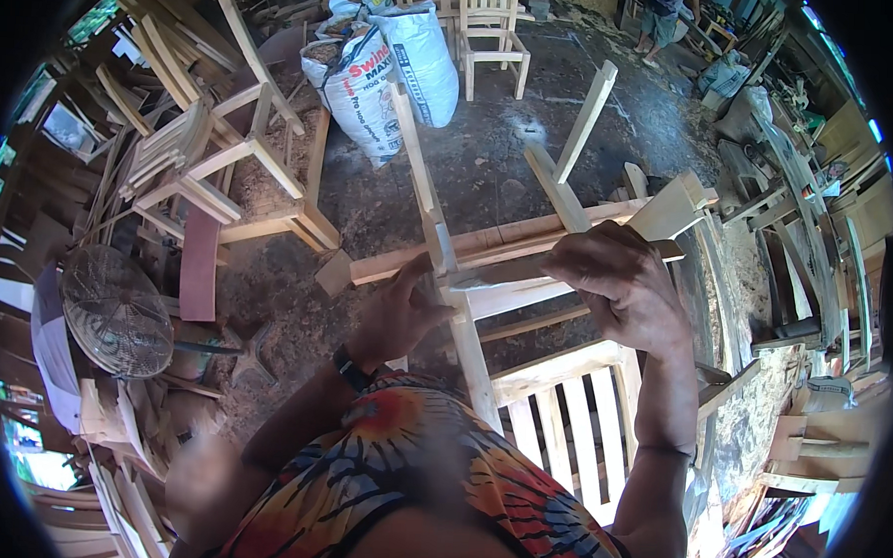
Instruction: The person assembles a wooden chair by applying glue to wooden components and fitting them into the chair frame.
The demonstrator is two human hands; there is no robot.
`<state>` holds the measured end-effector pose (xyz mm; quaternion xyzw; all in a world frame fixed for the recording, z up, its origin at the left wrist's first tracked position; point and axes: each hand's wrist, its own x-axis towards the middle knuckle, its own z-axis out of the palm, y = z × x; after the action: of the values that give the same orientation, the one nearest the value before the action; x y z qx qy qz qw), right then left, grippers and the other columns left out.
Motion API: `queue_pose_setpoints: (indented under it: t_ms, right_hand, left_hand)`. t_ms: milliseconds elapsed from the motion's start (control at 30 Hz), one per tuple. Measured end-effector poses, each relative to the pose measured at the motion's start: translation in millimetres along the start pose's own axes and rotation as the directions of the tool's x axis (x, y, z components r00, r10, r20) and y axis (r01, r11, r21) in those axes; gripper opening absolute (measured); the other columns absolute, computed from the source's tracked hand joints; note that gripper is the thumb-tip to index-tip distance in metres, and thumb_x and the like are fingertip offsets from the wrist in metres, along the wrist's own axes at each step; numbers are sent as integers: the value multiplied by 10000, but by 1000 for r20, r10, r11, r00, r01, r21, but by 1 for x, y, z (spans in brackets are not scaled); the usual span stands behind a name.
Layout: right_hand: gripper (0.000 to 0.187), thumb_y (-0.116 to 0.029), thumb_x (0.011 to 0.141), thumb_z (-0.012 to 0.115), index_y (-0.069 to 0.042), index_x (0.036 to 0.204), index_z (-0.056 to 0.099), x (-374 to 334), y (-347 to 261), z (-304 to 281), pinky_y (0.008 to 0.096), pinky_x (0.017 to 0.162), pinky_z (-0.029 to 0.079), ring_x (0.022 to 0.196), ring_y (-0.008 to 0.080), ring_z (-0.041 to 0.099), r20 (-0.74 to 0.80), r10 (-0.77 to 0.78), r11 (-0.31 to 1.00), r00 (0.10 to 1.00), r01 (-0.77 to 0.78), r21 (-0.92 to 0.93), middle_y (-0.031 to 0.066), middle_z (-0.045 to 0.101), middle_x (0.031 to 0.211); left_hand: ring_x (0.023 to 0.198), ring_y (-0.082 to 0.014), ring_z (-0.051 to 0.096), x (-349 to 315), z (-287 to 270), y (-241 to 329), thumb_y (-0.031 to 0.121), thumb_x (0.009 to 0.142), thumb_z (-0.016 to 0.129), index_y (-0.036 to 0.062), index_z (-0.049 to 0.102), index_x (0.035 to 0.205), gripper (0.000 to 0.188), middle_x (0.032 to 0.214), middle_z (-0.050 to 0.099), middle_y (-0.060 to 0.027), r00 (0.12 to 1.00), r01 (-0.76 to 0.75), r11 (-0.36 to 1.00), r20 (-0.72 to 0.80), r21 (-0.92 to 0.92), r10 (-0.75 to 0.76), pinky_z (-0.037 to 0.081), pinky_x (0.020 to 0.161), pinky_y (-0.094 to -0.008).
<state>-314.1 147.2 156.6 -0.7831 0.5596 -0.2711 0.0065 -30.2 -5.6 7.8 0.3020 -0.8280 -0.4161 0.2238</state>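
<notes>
In front of me a bare wooden chair frame [475, 364] lies tilted across a timber support, its slatted back [571, 426] toward my body. My left hand [403, 312] is closed at the frame's long left post, beside a joint, with the fingertips against the wood. My right hand [619, 280] is curled closed over the frame's right side. A flat, darkish strip [511, 269] runs between the two hands; whether it is a blade or a wooden rail I cannot tell. What lies inside my right fingers is hidden.
A timber beam [507, 237] runs beneath the frame. At left stand another chair frame [210, 158] and a round fan [118, 312]. Filled sacks [369, 94] and a slatted chair [494, 40] stand farther off. Planks [738, 388] crowd the right. A person [662, 21] is far back.
</notes>
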Motion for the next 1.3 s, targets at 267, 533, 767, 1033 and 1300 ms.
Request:
queue_pose_setpoints:
  t_ms: [267, 533, 767, 1033, 1300]
  right_hand:
    - [582, 90, 598, 695, -146, 1125, 769, 3, -9, 0, 416, 937, 570, 999, 270, 684, -54, -28, 998, 998, 25, -54, 35, 728, 1102]
    - [577, 104, 595, 676, -137, 1109, 776, -3, -5, -2, 421, 928, 549, 993, 262, 677, -39, 0, 997, 999, -2, -72, 34, 728, 1071]
    - [531, 94, 630, 687, -137, 1100, 778, 5, -17, -4, 423, 917, 541, 967, 264, 674, -78, -6, 995, 997, -2, -98, 46, 726, 1054]
    - [475, 63, 635, 721, -123, 1069, 775, -8, -21, -3, 416, 914, 544, 976, 268, 689, -65, 41, 998, 997, -43, -37, 44, 737, 1023]
    - [422, 72, 803, 731, -105, 1186, 751, -55, -21, -4, 435, 885, 551, 1038, 302, 684, -175, 210, 950, 962, -158, 269, 93, 742, 1119]
  left_hand:
    - [702, -203, 688, 1, -2, 3, 250, 810, 825, 17, 447, 1464, 791, 869, 687, -119, 999, -48, 999, -26, 0, 48, 552, 665, -362]
    - [664, -202, 673, 0, 0, 6, 206, 812, 818, 4, 444, 1459, 773, 849, 685, -131, 996, -81, 996, -33, -39, 80, 541, 628, -353]
    - [704, -192, 674, 1, -5, 8, 218, 816, 817, 9, 446, 1461, 773, 917, 693, -137, 998, -58, 997, -1, -45, 58, 546, 663, -348]
    - [1113, -403, 666, 3, 1, -3, 266, 822, 814, 20, 471, 1426, 738, 1249, 651, -252, 993, -111, 986, 21, -122, 114, 540, 919, -455]
    - [1172, -389, 633, -27, 11, -74, 363, 807, 823, 18, 612, 1304, 641, 1260, 661, -216, 896, -62, 986, 443, 156, -13, 492, 1009, -462]
